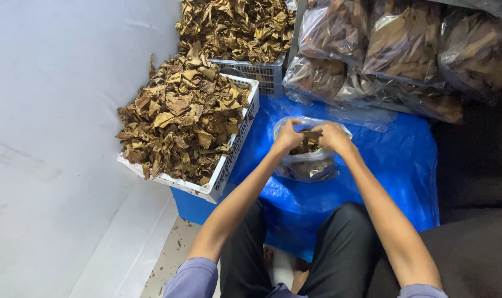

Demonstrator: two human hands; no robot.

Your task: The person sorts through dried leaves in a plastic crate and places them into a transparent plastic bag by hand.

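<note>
While both fists are clenched on the mouth of the clear plastic bag [307,160], left hand [288,136] and right hand [332,136] gather its rim shut over dried brown leaves; bag rests on the blue tarp [397,165], beside the white crate [229,165] heaped with leaves. Judged step: closing the filled bag; next calls for a firm twist or tie without spilling

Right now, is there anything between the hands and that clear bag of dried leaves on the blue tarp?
Nothing visible. The left hand and right hand already touch the clear bag at its open top. The white basket of leaves stands apart, to the left.
</note>
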